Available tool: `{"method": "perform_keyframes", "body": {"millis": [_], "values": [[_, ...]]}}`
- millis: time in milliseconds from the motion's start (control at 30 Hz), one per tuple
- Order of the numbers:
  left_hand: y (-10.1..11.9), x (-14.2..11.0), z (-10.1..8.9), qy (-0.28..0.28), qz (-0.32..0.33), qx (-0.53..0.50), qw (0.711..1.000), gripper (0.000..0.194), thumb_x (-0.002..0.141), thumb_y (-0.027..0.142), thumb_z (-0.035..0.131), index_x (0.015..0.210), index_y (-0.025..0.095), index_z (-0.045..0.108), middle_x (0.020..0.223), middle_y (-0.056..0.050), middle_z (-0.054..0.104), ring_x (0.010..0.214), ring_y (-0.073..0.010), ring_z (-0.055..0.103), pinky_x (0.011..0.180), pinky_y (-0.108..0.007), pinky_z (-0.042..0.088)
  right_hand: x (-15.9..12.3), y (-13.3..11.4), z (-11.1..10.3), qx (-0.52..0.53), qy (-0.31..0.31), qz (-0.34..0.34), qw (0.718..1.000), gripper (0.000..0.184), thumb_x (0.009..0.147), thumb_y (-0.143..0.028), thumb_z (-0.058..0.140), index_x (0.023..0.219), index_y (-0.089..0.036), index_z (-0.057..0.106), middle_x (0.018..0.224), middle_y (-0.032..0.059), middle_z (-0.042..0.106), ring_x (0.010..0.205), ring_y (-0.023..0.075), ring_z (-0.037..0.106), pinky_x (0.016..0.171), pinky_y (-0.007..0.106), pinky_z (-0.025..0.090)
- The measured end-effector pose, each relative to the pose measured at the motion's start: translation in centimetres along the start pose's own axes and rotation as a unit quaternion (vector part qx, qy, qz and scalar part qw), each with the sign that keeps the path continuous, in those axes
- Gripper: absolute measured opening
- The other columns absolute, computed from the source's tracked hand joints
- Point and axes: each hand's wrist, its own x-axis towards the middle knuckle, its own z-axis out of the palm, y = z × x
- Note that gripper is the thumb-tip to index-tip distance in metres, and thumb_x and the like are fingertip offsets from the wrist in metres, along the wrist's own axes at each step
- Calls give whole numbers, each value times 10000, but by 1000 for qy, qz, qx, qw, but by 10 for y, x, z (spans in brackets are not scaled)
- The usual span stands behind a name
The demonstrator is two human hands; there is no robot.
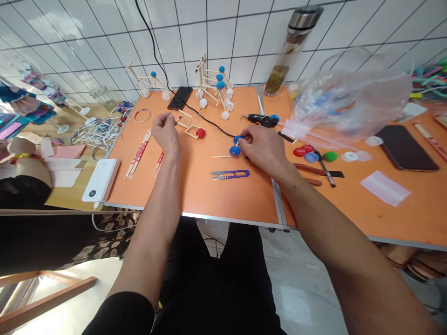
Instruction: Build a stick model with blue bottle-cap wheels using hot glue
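- Two blue caps (235, 150) sit mid-tabletop (199, 186), the right hand's (263, 146) fingers closed on the upper one.
- The left hand's (166, 134) fingers are bunched together beside a stick frame with a red cap (200, 133); whether they grip anything, I cannot tell.
- Purple snips (232, 174) lie nearer the front edge.
- Wrapped sticks (138, 156) toward the left edge carry red print, too small to read.
- A white power bank (101, 180) at the front-left corner bears an unreadable dark round mark.

Two round blue caps (235, 150) sit near a red-capped stick frame (190, 130).
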Motion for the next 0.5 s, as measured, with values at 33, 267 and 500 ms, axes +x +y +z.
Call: {"method": "perform_keyframes", "body": {"millis": [33, 267, 500], "values": [[-5, 3, -1, 20, 11, 10, 1000, 98, 906, 120, 711, 900, 218, 709, 834, 23, 720, 772, -117, 677, 743, -217, 553, 0, -1, 0, -2, 2, 0, 1000, 201, 989, -249, 680, 1106, -223, 840, 1175, 135, 875, 1050, 349, 767, 777, 423, 488], [-25, 0, 1, -20, 45, 143, 989, 133, 886, 101, 715, 920, 220, 763, 794, 20, 681, 774, -173, 667, 886, -329, 576, -1, -2, -2, -8, 7, 1, 1000, 223, 988, -253, 693, 1138, -213, 853, 1147, 152, 869, 1049, 374, 774, 818, 457, 530], [-19, -10, 2, -59, 27, 233, 970, 155, 901, 124, 714, 945, 262, 768, 859, -17, 711, 872, -237, 706, 977, -430, 572, -2, 1, -3, -3, 21, -11, 1000, 210, 999, -273, 705, 1133, -213, 855, 1138, 160, 864, 1065, 387, 777, 831, 465, 554]]}}
